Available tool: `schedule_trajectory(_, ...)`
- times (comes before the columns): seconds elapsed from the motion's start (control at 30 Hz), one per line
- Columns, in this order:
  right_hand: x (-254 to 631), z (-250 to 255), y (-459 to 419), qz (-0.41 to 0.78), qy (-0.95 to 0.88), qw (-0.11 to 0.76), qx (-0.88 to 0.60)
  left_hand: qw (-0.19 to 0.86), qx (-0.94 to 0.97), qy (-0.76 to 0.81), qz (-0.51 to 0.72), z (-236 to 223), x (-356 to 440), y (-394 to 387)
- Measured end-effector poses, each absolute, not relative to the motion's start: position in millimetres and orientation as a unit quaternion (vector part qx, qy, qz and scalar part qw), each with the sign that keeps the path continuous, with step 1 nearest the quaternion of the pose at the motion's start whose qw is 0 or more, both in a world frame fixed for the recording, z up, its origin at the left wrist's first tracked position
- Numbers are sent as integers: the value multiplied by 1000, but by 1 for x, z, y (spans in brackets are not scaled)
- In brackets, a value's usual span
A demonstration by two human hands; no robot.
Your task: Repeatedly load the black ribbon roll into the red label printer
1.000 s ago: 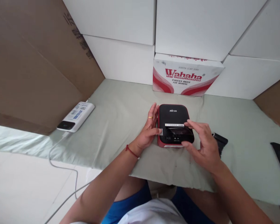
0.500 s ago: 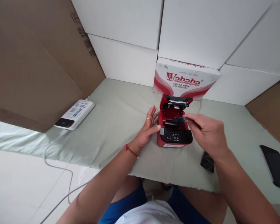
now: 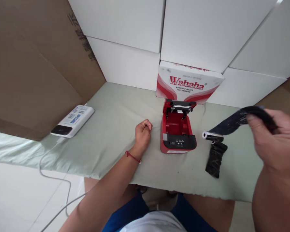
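A small red and black printer [image 3: 177, 135] stands on the green-covered table [image 3: 116, 129] with its lid open and its red paper bay empty. My left hand [image 3: 142, 133] rests on the table just left of the printer, curled into a fist with nothing in it. My right hand [image 3: 273, 138] is raised at the right and pinches a dark strip of paper [image 3: 234, 122] that runs down to a small roll with a white core [image 3: 207, 135]. A crumpled black strip [image 3: 215, 156] lies on the table below the roll.
A white power bank [image 3: 72, 120] with a cable lies at the left. A red and white Wahaha box [image 3: 188, 85] stands behind the printer, among white boxes [image 3: 125, 64]. Brown cardboard [image 3: 31, 71] leans at the left.
The printer lid went from closed to open. My right hand pulled the dark roll out of the bay and carried it right. My left hand left the printer and closed into a fist.
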State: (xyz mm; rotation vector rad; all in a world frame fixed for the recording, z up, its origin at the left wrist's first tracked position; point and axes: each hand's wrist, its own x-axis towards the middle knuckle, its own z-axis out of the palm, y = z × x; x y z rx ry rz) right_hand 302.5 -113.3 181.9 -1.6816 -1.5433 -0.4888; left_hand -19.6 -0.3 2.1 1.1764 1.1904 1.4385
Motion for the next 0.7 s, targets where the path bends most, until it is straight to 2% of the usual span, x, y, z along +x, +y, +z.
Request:
schedule_trajectory(0.1,289,150,-126,-234,-674,350,-607,452,482,489,569,2,-19,1)
schedule_trajectory(0.17,285,128,-139,-195,-759,304,-541,453,483,494,564,1,-19,2)
schedule_trajectory(0.23,289,115,-153,-90,-847,236,-467,452,483,500,559,1,-18,2)
schedule_trajectory(0.3,300,110,-164,64,-889,163,-423,451,484,505,554,3,-17,3)
schedule_trajectory(0.37,316,111,-169,164,-867,154,-445,449,487,509,550,5,-16,3)
schedule_trajectory(0.43,335,108,-165,138,-801,217,-541,448,490,511,545,7,-15,3)
schedule_trajectory(0.5,354,98,-154,42,-714,268,-646,447,493,512,543,10,-15,3)
schedule_trajectory(0.57,369,82,-140,-1,-666,264,-697,448,493,512,542,12,-15,2)
schedule_trajectory(0.7,384,54,-121,13,-681,202,-704,453,494,510,540,15,-15,2)
